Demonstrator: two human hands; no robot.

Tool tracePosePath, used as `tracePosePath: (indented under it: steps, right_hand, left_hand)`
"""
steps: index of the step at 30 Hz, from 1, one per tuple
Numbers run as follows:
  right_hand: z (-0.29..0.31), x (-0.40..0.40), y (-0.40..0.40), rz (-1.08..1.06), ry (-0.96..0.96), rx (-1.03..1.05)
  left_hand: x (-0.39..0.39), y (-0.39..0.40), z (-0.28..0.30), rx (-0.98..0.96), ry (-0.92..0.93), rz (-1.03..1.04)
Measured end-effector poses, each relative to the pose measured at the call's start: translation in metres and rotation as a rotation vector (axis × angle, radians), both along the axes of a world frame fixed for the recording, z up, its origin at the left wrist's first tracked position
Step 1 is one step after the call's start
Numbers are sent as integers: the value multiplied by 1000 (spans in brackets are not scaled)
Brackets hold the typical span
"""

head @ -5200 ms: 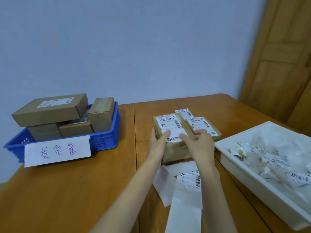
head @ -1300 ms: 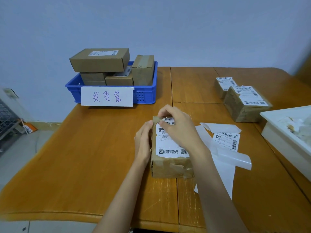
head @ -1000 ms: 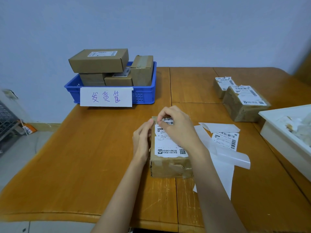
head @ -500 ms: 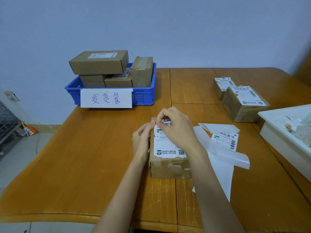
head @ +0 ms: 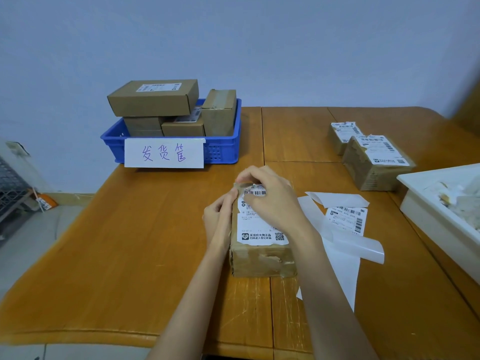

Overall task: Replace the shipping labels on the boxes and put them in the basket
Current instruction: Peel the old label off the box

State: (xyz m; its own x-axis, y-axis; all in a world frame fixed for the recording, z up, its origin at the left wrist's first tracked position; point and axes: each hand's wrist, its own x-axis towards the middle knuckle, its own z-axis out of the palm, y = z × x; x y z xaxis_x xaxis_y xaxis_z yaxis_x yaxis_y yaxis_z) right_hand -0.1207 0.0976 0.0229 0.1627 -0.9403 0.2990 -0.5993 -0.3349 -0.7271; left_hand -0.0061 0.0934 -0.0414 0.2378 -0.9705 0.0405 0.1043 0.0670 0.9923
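A taped cardboard box (head: 262, 258) lies on the wooden table (head: 145, 245) in front of me, with a white shipping label (head: 257, 227) on its top face. My left hand (head: 219, 220) holds the box's left side. My right hand (head: 270, 196) pinches the label's far left corner, which is lifted and curled off the box. A blue basket (head: 223, 149) with a handwritten paper sign stands at the back left and holds several cardboard boxes. Two more labelled boxes (head: 374, 162) sit at the back right.
A fresh label (head: 346, 219) and white backing sheets (head: 345, 255) lie to the right of the box. A white tray (head: 441, 222) with torn label scraps stands at the right edge. Floor and a dark crate (head: 10, 188) show past the table's left edge.
Since five seconds ago the box came from the back right to the table's middle. Over the last second my right hand has been working at the label's far corner, which has lifted slightly.
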Motion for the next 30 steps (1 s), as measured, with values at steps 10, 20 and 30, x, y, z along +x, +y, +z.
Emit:
tracePosePath:
  steps: [10, 20, 30]
  right_hand:
    - [-5, 3, -2, -52, 87, -42]
    - [-8, 4, -7, -86, 3, -17]
    - [1, 0, 0, -160, -244, -80]
  left_hand:
    - [-1, -2, -2, 10, -6, 31]
    - [0, -4, -3, 26, -41, 41]
    - [0, -4, -6, 6, -37, 33]
